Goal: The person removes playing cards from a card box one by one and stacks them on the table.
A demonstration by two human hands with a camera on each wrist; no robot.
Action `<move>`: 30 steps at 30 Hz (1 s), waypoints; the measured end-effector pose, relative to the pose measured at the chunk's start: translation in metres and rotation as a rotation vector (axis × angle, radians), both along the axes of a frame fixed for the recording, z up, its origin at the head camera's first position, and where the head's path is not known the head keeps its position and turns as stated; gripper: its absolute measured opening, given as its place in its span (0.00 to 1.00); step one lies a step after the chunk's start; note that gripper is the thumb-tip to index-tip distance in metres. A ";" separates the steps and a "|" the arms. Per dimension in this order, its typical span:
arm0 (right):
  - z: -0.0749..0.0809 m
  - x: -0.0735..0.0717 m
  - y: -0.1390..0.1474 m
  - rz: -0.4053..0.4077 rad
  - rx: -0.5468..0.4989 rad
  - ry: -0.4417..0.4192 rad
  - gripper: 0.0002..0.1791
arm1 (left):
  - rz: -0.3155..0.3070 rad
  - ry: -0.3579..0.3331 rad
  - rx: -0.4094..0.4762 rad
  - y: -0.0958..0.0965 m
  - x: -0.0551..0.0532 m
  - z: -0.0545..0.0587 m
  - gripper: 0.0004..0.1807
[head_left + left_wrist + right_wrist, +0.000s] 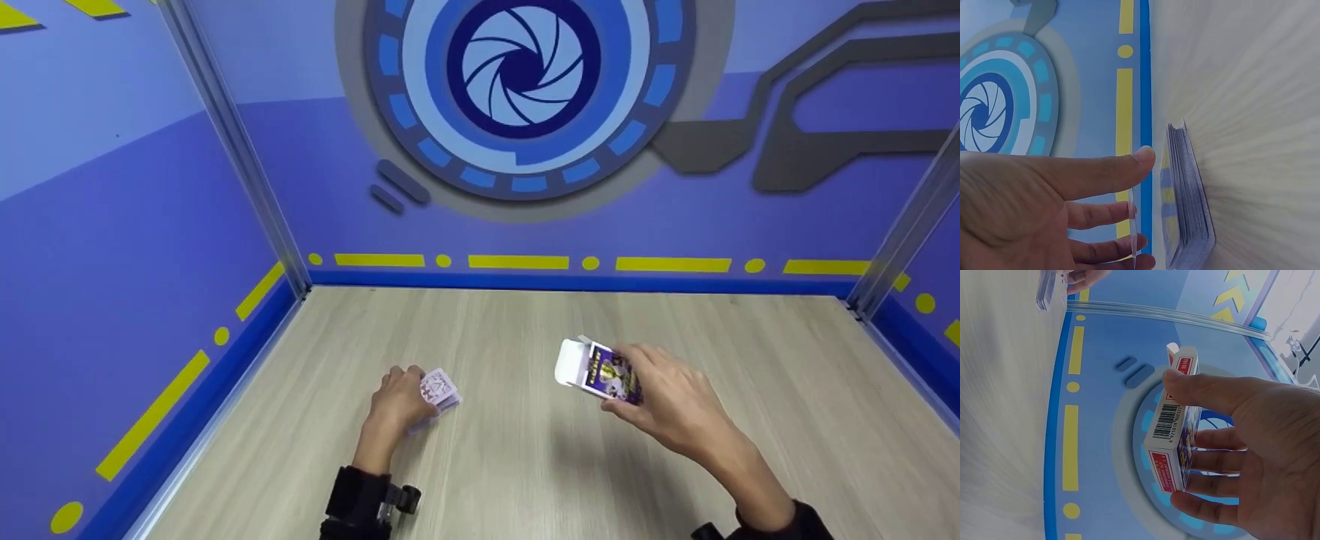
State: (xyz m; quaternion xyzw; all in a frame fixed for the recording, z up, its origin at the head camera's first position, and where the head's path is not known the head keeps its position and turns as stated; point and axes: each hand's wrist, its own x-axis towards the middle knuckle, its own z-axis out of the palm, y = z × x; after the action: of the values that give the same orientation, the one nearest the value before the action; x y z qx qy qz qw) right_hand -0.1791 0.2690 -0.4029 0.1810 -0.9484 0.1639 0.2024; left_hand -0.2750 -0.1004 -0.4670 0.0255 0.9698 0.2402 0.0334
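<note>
My left hand pinches a thin playing card with a patterned face, just over the table. In the left wrist view the card appears nearly edge-on between thumb and fingers. A deck of playing cards lies on the table close beyond the fingertips; in the head view the hand and card hide most of it. Raised above the table, my right hand grips a small card box, purple and yellow on its face. The box's white end flap stands open to the left. A barcode runs along one side.
The wooden table is bounded by a purple-blue back wall with yellow markings and by side walls. Metal posts stand at the corners. A black strap wraps the left wrist.
</note>
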 end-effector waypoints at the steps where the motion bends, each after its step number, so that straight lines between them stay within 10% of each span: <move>1: 0.000 0.000 0.000 0.000 0.003 -0.001 0.39 | 0.003 -0.006 0.000 0.000 0.000 -0.001 0.36; 30: -0.002 0.002 -0.001 0.013 0.012 0.008 0.38 | -0.001 -0.009 -0.062 0.000 -0.005 -0.018 0.31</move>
State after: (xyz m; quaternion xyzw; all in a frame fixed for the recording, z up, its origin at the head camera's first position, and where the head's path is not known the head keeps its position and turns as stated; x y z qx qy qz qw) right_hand -0.1774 0.2678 -0.4051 0.1891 -0.9473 0.1590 0.2038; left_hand -0.2797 -0.1004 -0.4849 0.0237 0.9766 0.2101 0.0388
